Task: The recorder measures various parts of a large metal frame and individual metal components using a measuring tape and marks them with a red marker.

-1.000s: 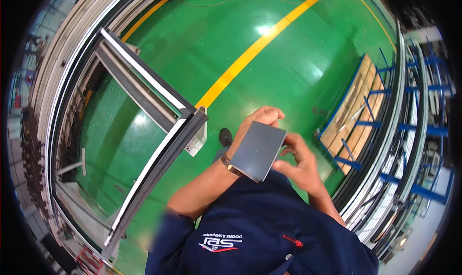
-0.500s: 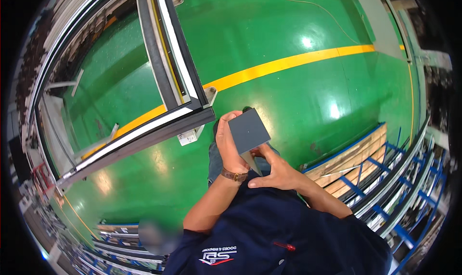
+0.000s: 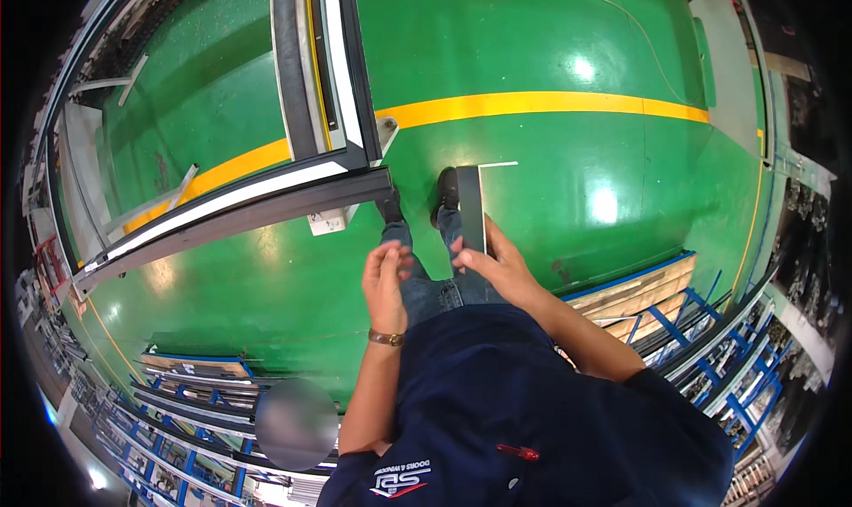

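In my right hand (image 3: 499, 263) is a short dark grey angle piece (image 3: 471, 201), held upright near its lower end with the thumb across it. A thin pale edge of the piece sticks out to the right at its far end. My left hand (image 3: 387, 272) is apart from the piece, to its left, above my leg. Its fingers are curled in, and whether anything is inside them is hidden. The corner of a large black and white frame (image 3: 359, 157) lies beyond my left hand, touched by neither hand.
A pale support (image 3: 327, 221) stands under the frame corner. Wooden boards (image 3: 635, 290) and blue racks (image 3: 661, 325) with long profiles are at the right. More racks (image 3: 191, 392) hold profiles at the lower left. A yellow line (image 3: 550, 103) crosses the green floor (image 3: 550, 179).
My left hand has let go of the grey angle piece and drawn back to the left. The right hand now holds the piece alone, turned so its narrow side shows.
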Motion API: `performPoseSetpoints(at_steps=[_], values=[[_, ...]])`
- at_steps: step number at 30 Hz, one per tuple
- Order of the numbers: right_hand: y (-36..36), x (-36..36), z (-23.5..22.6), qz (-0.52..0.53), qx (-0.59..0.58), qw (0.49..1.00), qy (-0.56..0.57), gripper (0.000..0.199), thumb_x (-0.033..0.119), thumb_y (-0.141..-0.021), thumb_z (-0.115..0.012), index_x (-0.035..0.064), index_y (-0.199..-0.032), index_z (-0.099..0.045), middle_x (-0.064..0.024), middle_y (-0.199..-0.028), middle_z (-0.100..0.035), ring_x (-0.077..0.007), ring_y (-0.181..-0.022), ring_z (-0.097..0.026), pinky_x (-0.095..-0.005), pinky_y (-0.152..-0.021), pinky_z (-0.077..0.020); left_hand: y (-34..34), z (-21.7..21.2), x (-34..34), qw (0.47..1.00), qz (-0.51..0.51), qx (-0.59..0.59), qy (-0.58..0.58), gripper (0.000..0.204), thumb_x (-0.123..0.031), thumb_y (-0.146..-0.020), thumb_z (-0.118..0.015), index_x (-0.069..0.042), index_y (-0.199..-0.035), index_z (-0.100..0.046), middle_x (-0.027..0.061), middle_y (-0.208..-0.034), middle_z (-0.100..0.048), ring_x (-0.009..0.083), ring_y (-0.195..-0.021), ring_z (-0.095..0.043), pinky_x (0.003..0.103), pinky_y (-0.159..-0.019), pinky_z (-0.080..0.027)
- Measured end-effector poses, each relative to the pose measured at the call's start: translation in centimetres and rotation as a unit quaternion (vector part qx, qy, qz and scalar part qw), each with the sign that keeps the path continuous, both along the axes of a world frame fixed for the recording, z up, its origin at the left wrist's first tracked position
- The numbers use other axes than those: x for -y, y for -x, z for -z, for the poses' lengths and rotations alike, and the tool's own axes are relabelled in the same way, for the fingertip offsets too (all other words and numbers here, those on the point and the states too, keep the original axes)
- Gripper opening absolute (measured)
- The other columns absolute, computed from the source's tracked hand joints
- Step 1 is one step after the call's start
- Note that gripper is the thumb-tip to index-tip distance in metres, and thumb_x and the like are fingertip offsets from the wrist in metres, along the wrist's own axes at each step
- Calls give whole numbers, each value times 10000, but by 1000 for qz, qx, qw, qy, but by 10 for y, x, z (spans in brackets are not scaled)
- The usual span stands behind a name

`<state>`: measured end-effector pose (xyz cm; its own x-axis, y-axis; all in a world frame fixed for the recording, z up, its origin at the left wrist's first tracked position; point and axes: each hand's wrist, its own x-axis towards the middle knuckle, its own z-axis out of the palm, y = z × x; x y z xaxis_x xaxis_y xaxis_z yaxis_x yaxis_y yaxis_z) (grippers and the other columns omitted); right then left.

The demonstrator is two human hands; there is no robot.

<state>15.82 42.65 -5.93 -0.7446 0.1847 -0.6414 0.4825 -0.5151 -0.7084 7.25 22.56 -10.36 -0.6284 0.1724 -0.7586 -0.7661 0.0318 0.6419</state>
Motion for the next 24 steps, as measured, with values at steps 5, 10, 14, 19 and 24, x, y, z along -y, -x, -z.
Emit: performPoseSetpoints(at_steps=[5,10,14,19,24], values=[[34,21,36,7,5,1000,-10,603,152,-1031,-640,59,-1570,-387,-65,-1120,-621,-147,-942,-634,-323,-813,-545,-107,103,192,951,174,7,257,290,-225,-1052,-618,35,-1158,-690,146,-1140,-739,224,-1069,-691,356,-981,-525],[41,29,59,3,57,998,-30,572,169,-1031,-649,65,-1549,-430,-52,-1105,-637,-138,-921,-634,-317,-792,-544,-219,87,285,899,-111,411,104,357,-214,-1013,-624,26,-1271,-684,155,-1166,-749,267,-1086,-706,374,-982,-530],[54,20,48,10,43,997,-63,522,179,-1033,-644,63,-1512,-472,-67,-1123,-658,-143,-900,-647,-318,-791,-548,-241,39,304,919,-16,385,80,333,-224,-1006,-643,16,-1230,-697,140,-1123,-752,253,-1031,-707,365,-941,-534],[99,16,17,3,-20,998,-67,468,190,-1035,-631,58,-1463,-497,-85,-1138,-670,-155,-914,-666,-328,-812,-560,-216,14,292,937,99,332,53,306,-237,-997,-666,3,-1180,-713,122,-1070,-755,235,-963,-707,354,-890,-538],[110,18,15,24,-19,996,-80,409,208,-1045,-606,55,-1414,-516,-104,-1136,-678,-170,-923,-681,-343,-821,-572,-173,-8,263,931,233,278,37,282,-250,-988,-689,-9,-1129,-729,104,-1016,-758,217,-895,-708,343,-838,-541]])
